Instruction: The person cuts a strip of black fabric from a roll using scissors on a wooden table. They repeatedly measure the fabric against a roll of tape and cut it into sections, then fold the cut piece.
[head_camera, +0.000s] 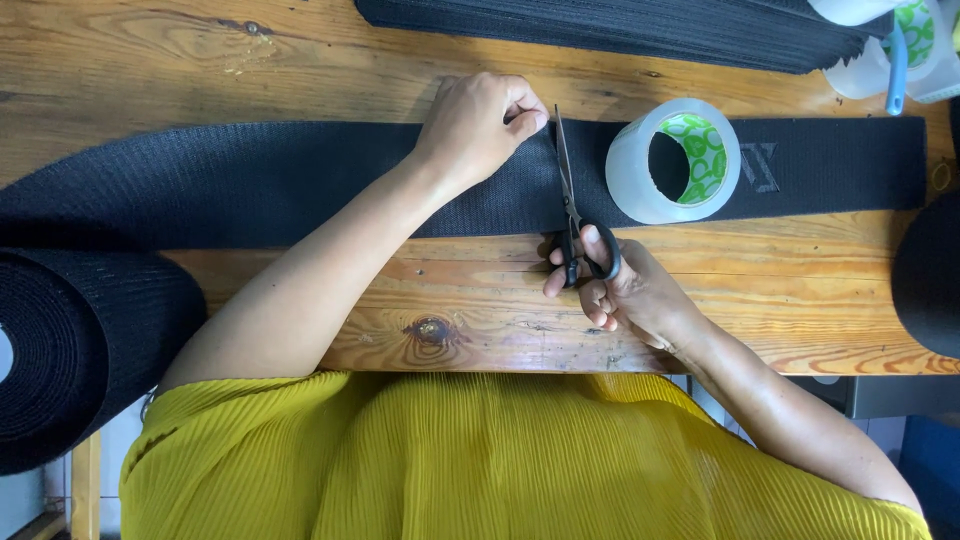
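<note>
Two hands at work on wooden table (300, 60): left hand (475, 125) clenched, pinching far edge of black webbing strip (250, 180), which lies flat across table from left to right. Right hand (625, 290) near table's near edge, fingers through handles of scissors (572, 205), blades across strip, pointing far. Clear tape roll (675, 160) resting on strip just right of scissors; black webbing roll (70, 350) at near left.
</note>
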